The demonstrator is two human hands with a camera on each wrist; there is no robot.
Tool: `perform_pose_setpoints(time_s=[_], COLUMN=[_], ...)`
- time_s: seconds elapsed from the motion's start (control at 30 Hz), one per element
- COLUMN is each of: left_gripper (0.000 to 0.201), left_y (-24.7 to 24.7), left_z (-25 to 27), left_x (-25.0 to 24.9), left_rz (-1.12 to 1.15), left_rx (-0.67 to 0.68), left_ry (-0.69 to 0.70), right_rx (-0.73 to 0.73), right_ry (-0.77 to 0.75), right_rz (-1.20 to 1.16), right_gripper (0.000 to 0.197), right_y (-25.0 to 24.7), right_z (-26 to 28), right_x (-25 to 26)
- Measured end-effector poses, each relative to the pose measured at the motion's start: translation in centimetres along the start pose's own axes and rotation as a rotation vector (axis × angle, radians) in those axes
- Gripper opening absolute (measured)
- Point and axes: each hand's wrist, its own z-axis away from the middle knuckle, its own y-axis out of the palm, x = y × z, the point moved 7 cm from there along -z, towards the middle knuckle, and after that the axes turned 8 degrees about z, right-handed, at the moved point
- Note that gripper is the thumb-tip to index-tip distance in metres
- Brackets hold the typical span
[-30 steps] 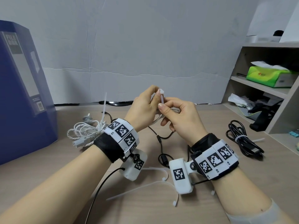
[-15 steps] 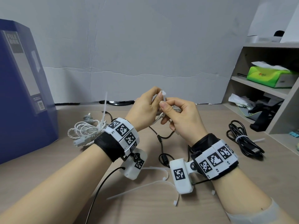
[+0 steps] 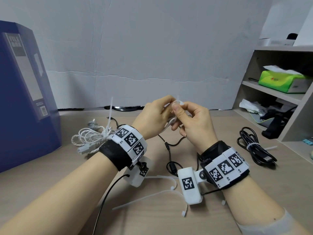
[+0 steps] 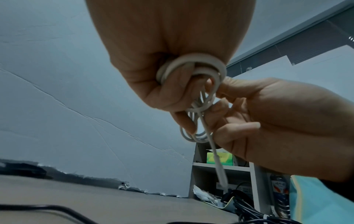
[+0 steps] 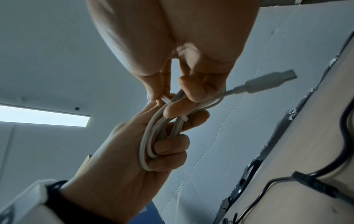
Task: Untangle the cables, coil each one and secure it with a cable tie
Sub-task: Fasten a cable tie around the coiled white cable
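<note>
My left hand (image 3: 153,116) grips a small coil of white USB cable (image 5: 151,136) above the desk, fingers curled round its loops (image 4: 191,69). My right hand (image 3: 191,121) pinches a white cable tie (image 3: 179,102) that wraps the coil, thumb and forefinger on the strap (image 5: 165,100). The cable's USB plug (image 5: 268,82) sticks out free. A loose black cable (image 3: 169,150) lies on the desk under my hands. Spare white cable ties (image 3: 152,195) lie near my wrists.
A tied white braided cable bundle (image 3: 91,138) lies at the left beside a blue file box (image 3: 22,92). A tied black cable coil (image 3: 254,146) lies at the right by a shelf unit (image 3: 277,99) holding a green tissue box (image 3: 281,80).
My right hand has shifted its pinch on the cable tie and tilted it over toward the right; the left hand keeps hold of the coil in place.
</note>
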Motion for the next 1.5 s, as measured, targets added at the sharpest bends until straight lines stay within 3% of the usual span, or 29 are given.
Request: perform_pose_setpoints(time_s=[0.43, 0.9, 1.5], left_gripper=[0.029, 0.060, 0.040], left_y=[-0.3, -1.0, -0.7], left_z=[-0.1, 0.1, 0.1], left_x=[0.7, 0.6, 0.4], left_rz=[-0.036, 0.006, -0.102], left_rx=[-0.048, -0.029, 0.104], left_ry=[-0.065, -0.016, 0.094], right_rx=[0.069, 0.197, 0.212], right_ry=[0.012, -0.021, 0.002], right_rz=[-0.008, 0.051, 0.000], right_gripper=[0.022, 0.032, 0.029], right_y=[0.5, 1.6, 1.8], right_z=[0.2, 0.6, 0.7], right_x=[0.1, 0.4, 0.2])
